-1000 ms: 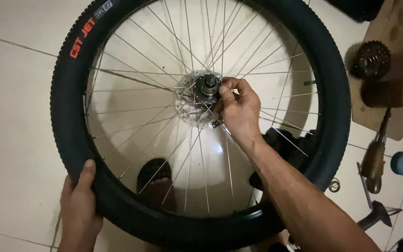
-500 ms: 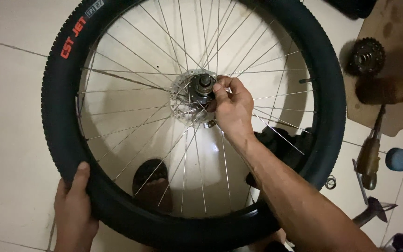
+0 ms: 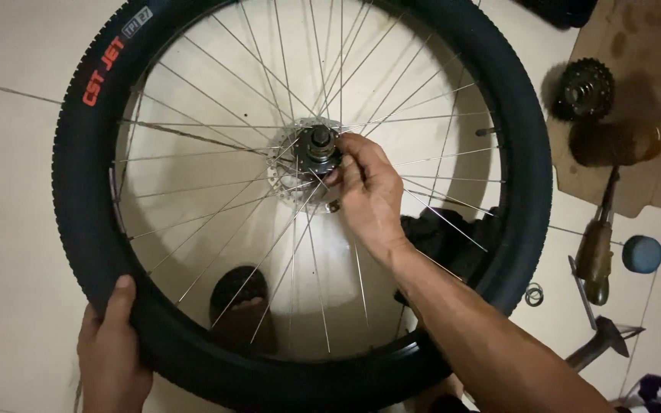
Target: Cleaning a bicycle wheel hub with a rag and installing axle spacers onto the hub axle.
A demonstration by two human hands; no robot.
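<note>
Home bike-repair floor: tiles (image 3: 17, 229), scattered tools (image 3: 594, 256).

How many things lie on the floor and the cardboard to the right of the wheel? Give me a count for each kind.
Gear cassette: 1
Brown jar lying on its side: 1
Wooden-handled tool: 1
Blue ball-shaped thing: 1
Small metal rings: 1 cluster, number unclear
Hammer-like tool: 1
Total: 6

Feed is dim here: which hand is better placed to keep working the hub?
Probably right: the right hand has its fingers at the hub; the left hand grips the tyre.
</note>
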